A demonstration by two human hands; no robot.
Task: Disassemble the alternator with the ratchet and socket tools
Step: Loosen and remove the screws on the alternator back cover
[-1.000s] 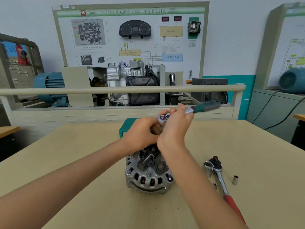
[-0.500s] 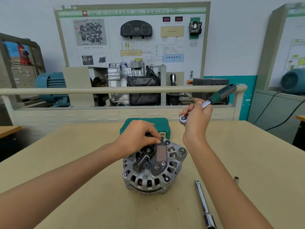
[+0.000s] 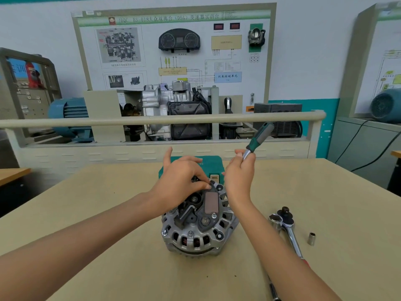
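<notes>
while the left hand (image 3: pixel 181 178) pinches at a fastener on the far edge of the grey finned alternator (image 3: pixel 198 222) standing mid-table, the right hand (image 3: pixel 239 172) grips the green-handled ratchet (image 3: pixel 258 137) lifted clear; judged step: finger-removing a loosened fastener. next, reseat the ratchet. open table lies right of the grip, short of the red-handled ratchet (image 3: pixel 286 227).

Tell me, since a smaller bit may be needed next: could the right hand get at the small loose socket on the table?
Probably yes, once freed: the right hand grips the green-handled ratchet, and the small socket stands alone on open table, nothing blocking it.
</notes>
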